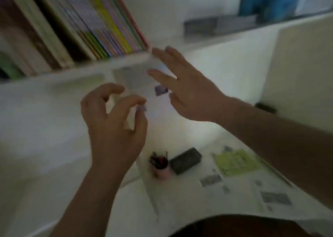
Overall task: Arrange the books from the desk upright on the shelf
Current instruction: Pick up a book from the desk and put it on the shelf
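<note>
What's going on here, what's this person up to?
A person is tidying books onto a shelf. A row of books already stands on the white shelf. Both hands are raised before it and hold nothing: the left hand loosely curled, the right hand flat. A pen cup stands on the desk below.

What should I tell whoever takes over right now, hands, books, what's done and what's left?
Left hand: raised below the shelf, fingers loosely curled, holding nothing that shows.
Right hand: fingers straight, reaching toward the shelf edge, empty.
Row of books: standing on the shelf, leaning a little.
Done: that row appears shelved.
Left: a yellow-green booklet and printed sheets lie flat on the desk, beside a dark box and a pen cup. The picture is blurred, so check for more books.
</note>
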{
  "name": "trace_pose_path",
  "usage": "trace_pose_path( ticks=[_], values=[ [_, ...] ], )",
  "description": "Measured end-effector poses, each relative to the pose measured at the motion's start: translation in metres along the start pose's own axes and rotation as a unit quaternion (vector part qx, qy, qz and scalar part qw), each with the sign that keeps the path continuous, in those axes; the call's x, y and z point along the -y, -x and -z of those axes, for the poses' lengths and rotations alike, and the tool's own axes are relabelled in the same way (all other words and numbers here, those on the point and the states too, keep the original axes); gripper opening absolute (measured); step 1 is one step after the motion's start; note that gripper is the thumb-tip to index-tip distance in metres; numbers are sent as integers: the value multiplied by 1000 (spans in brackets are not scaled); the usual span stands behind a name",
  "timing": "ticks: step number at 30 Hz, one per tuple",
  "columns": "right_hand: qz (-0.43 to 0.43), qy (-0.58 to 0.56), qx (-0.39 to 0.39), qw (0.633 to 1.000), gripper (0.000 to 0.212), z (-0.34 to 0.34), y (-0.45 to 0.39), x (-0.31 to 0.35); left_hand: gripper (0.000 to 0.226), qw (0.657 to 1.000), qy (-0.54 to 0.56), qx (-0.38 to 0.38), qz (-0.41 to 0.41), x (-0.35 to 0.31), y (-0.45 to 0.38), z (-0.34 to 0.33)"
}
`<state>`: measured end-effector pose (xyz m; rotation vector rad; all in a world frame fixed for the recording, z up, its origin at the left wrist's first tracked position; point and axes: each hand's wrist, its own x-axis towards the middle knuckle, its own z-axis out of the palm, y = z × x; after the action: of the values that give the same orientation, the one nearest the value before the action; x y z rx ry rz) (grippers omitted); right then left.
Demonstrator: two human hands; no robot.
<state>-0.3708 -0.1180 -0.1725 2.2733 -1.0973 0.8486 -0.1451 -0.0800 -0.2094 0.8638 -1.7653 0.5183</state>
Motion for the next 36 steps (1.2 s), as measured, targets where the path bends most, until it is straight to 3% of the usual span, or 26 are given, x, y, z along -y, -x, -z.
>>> trace_pose_path(
  ticks=[3, 5, 8, 11, 15, 19, 23, 26, 29, 32, 34, 36],
  values=[
    [-39, -27, 85, 995, 41, -15, 120, -34, 9, 987, 120, 110, 3, -33, 79, -64],
    [-134, -30, 166, 977, 37, -35, 207, -66, 10, 955, 182, 229, 54, -49, 130, -111],
    [-353, -27, 300, 886, 35, -64, 317, -128, 21, 869, 228, 420, 134, -66, 190, -181],
    [-490, -3, 405, 772, 41, -103, 409, -187, 34, 797, 235, 532, 164, -88, 221, -251],
    [-566, 10, 453, 689, 52, -150, 489, -257, 28, 723, 235, 629, 162, -128, 237, -354],
    [-557, 74, 459, 688, 64, -168, 533, -321, 27, 654, 221, 711, 134, -168, 238, -444],
    [-535, 65, 497, 681, 93, -179, 569, -370, 30, 643, 214, 727, 110, -206, 232, -514],
    [-502, 67, 503, 701, 80, -187, 583, -384, 28, 636, 214, 736, 91, -233, 231, -549],
    [-417, 72, 507, 751, 61, -190, 591, -380, 35, 640, 223, 733, 52, -261, 228, -577],
    [-392, 84, 486, 777, 66, -192, 594, -373, 53, 667, 214, 713, 25, -288, 222, -606],
    [-445, 54, 473, 758, 83, -188, 586, -379, 60, 702, 174, 690, -23, -302, 221, -625],
    [-521, 29, 484, 702, 98, -180, 587, -386, 63, 728, 130, 669, -75, -313, 221, -643]
  ],
)
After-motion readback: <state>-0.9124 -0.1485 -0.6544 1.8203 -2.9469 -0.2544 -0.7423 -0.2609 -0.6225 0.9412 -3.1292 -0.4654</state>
